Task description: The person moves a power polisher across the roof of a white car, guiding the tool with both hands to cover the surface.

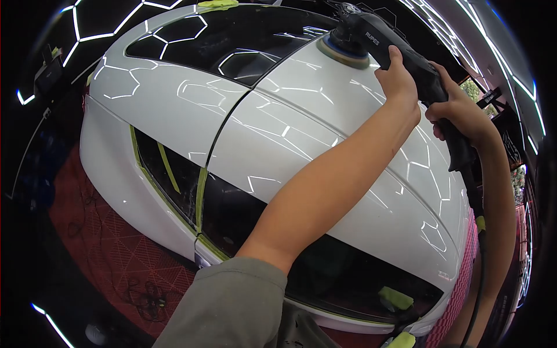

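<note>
Overall, the head view shows the right hand (465, 111) curling its fingers round the rear grip (456, 142) of the polisher (419, 71) while the left hand (400, 82) clasps its body (378, 36), thumb uppermost, remaining fingers unverifiable, apparently steadying the pad (344, 55) on the car roof (316, 107).

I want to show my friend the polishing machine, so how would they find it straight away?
Find the big white car, then go to the top right of the picture. There the left hand and right hand hold a long black polishing machine with a round pad. Unlike the dark window nearby, it has RUPES in pale letters.
</note>
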Motion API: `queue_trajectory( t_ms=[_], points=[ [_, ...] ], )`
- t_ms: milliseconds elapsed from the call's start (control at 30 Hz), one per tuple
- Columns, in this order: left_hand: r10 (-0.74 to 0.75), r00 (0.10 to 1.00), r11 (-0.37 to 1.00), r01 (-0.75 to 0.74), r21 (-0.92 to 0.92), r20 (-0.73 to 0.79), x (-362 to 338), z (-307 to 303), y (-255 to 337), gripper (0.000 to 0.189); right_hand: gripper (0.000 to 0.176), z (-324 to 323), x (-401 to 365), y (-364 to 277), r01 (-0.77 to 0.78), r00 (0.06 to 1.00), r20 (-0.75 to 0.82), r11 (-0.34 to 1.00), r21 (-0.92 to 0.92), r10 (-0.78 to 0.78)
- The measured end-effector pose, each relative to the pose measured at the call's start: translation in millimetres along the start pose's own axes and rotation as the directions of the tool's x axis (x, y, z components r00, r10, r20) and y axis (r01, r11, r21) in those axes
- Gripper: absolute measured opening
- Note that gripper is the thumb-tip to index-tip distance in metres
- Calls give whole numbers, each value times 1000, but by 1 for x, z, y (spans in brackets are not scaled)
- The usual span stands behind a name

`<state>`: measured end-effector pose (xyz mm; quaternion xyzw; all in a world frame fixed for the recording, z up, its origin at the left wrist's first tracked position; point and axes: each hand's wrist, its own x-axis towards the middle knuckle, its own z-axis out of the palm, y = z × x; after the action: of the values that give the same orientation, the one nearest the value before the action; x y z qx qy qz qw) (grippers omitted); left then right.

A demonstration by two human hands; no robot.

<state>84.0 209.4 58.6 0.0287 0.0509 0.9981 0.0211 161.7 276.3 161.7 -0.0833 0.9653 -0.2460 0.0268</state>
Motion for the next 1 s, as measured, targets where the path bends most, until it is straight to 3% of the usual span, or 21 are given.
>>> queue_trajectory(
  t_ms=[367, 600, 667, 833, 900, 1000],
  points=[
    [75, 992, 995, -68, 76, -102, 3, 3, 33, 78, 90, 13, 22, -23, 41, 999, 37, 998, -53, -39],
    [72, 993, 989, -58, 138, -98, 44, 2, 34, 82, 89, 10, 47, -20, 34, 998, 46, 998, -56, -31],
    [72, 981, 988, -45, 147, -181, 58, 5, 25, 83, 89, 6, 52, -15, 25, 999, 48, 999, -41, -23],
    [17, 991, 981, 9, 192, -132, 70, 11, -3, 90, 92, -8, 47, 10, -16, 1000, -21, 1000, -22, 15],
    [-104, 995, 967, 102, 235, -3, 65, 11, -15, 92, 92, -20, 39, 21, -38, 999, -28, 999, -16, 38],
    [-129, 990, 953, 137, 270, -47, 45, 25, -42, 90, 94, -39, 22, 44, -82, 995, -52, 997, -17, 81]
  ],
)
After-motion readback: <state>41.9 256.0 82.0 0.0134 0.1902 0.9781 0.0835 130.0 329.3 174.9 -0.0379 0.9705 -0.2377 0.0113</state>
